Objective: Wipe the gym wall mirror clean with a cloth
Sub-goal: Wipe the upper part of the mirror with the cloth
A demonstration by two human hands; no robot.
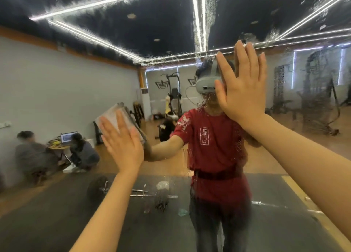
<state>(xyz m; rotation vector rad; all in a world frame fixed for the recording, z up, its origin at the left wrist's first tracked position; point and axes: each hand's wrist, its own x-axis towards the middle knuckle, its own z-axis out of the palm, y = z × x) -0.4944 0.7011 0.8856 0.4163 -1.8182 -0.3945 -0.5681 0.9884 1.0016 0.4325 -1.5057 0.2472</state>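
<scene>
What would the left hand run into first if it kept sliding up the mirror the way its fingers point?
Mostly the cloth that the left hand already presses flat to the mirror; it would push it along. Beyond the cloth, the glass up and left looks free, as far as this view shows.

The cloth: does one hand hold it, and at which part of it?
The left hand presses the cloth flat against the mirror with straight fingers laid over its lower middle; no fingers curl round it. The right hand lies flat on the glass and holds nothing.
</scene>
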